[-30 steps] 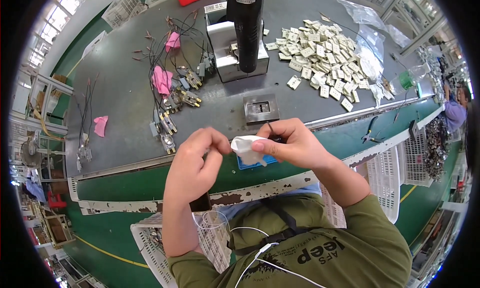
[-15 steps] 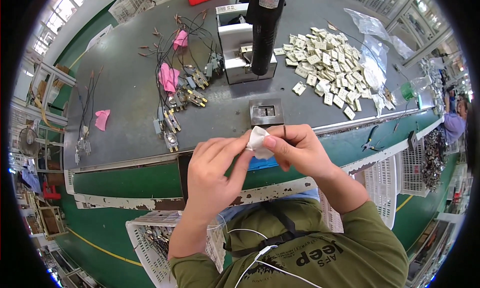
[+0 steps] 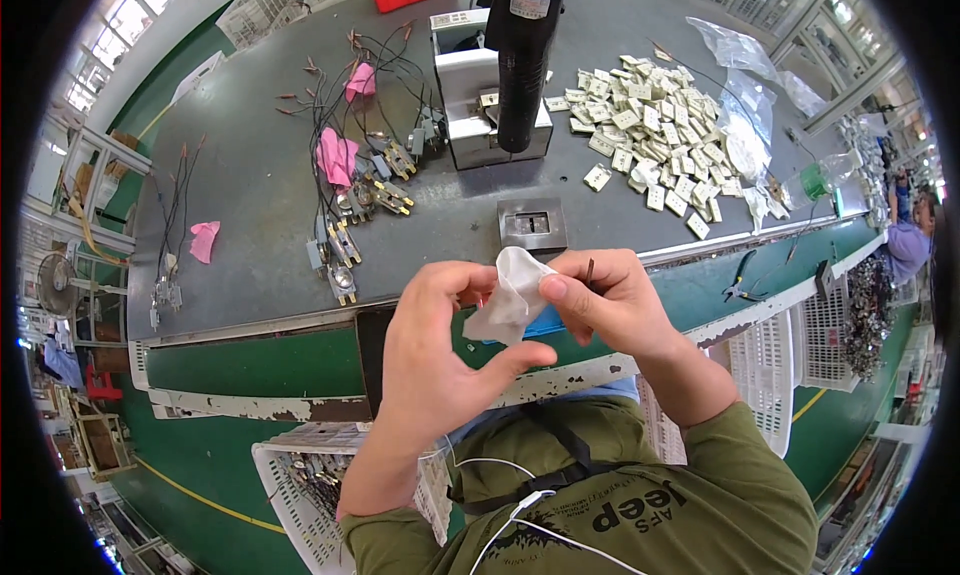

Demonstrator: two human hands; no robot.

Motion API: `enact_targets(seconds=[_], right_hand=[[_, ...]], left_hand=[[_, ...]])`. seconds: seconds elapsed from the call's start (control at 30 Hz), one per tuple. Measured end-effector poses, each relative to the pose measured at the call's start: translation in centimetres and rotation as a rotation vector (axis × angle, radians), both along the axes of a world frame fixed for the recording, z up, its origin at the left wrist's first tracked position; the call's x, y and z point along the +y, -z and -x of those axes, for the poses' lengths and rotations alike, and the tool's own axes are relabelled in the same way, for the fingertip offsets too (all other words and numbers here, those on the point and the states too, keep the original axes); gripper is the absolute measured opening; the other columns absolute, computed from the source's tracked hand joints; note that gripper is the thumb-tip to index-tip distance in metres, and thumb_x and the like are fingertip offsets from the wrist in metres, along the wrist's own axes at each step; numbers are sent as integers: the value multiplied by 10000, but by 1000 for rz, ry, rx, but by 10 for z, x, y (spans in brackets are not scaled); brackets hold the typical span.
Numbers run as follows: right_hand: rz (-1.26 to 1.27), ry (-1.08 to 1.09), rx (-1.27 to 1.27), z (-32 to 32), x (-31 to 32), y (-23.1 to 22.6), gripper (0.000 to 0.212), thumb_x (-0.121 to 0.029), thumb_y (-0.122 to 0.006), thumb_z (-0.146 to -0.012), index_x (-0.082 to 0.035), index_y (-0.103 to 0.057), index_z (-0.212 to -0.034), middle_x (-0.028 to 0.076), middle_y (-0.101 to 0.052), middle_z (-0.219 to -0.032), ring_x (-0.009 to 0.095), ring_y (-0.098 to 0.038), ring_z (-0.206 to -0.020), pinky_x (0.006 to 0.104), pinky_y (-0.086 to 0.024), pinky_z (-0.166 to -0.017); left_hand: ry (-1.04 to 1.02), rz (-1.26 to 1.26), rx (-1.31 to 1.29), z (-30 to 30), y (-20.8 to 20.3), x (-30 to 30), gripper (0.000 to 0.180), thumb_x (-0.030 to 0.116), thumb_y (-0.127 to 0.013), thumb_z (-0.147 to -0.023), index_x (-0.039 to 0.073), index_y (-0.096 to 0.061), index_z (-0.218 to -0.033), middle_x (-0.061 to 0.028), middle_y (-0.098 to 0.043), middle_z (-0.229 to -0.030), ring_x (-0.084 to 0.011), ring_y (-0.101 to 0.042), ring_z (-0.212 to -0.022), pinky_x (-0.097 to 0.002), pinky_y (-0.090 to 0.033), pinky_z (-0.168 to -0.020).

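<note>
A thin white piece of cloth-like material (image 3: 512,300) hangs folded between my hands, just in front of the table edge. My right hand (image 3: 612,303) is closed, pinching its right side between thumb and fingers. A slim dark stick (image 3: 590,269) shows among the same fingers; its kind is unclear. On the other side, my left hand (image 3: 432,347) has thumb and fingers spread apart around the cloth, its fingertips partly hidden behind it. Just beyond, a small metal block fixture (image 3: 532,223) with a rectangular recess sits on the grey table (image 3: 440,215).
Behind the fixture stands a bench machine (image 3: 470,75) with a black column (image 3: 520,70). Many cream-coloured small blocks (image 3: 650,125) are heaped to its right. Wired metal parts (image 3: 343,243) and pink scraps (image 3: 337,157) lie left. Pliers (image 3: 742,280) rest on the lower green ledge.
My left hand has let go of the white cloth and its thumb and fingers have spread. The cloth, bunched before, now hangs wider and lower from my right hand.
</note>
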State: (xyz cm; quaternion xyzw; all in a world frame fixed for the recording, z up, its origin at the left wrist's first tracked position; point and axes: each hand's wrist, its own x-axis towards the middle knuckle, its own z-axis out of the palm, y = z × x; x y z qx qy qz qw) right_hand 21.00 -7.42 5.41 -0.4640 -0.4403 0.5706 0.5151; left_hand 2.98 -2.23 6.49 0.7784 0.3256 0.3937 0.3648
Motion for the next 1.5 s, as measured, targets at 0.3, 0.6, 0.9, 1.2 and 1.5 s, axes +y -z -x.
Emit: enact_targets(seconds=[0.3, 0.6, 0.9, 1.2, 1.5], right_hand=[[-56, 57, -29, -5, -4, -1, 247, -241, -605, -914, -2, -662, -942, -18, -562, -661, 23, -457, -489, 189, -319, -417], [11, 45, 146, -9, -3, -1, 260, -256, -586, -925, -5, -637, -882, -4, -550, -622, 40, -442, -451, 194, -325, -406], [26, 100, 163, -5, 0, 3, 269, -238, -554, -933, 11, -607, -846, 56, -568, -600, 70, -433, -370, 199, -302, -331], [55, 98, 115, -2, 0, 6, 262, -233, -545, -940, -2, -603, -832, 28, -544, -597, 58, -432, -372, 196, -302, -338], [-398, 178, -454, -1, 15, 13, 396, -206, -696, -833, -39, -600, -1178, 52, -635, -931, 14, -421, -532, 169, -317, -470]], left_hand=[[38, 137, -13, 14, 5, 13, 138, 30, -574, -832, -3, -639, -949, -114, -660, -896, -231, -626, -839, -314, -475, -763], [126, 242, -254, 14, 11, 16, 136, 89, -484, -872, -20, -543, -813, -124, -599, -894, -167, -543, -789, -275, -429, -735], [184, 424, -484, 14, 15, 15, 187, 143, -424, -961, -7, -519, -901, -71, -570, -898, -78, -464, -741, -216, -387, -671], [-99, 80, -339, 2, 15, 13, 218, 246, -423, -994, 41, -453, -929, 17, -437, -787, -36, -357, -660, -187, -311, -582], [103, -1, 165, 16, -13, 33, 144, 179, -561, -928, 42, -530, -958, -68, -556, -651, -166, -527, -518, -269, -423, -509]])
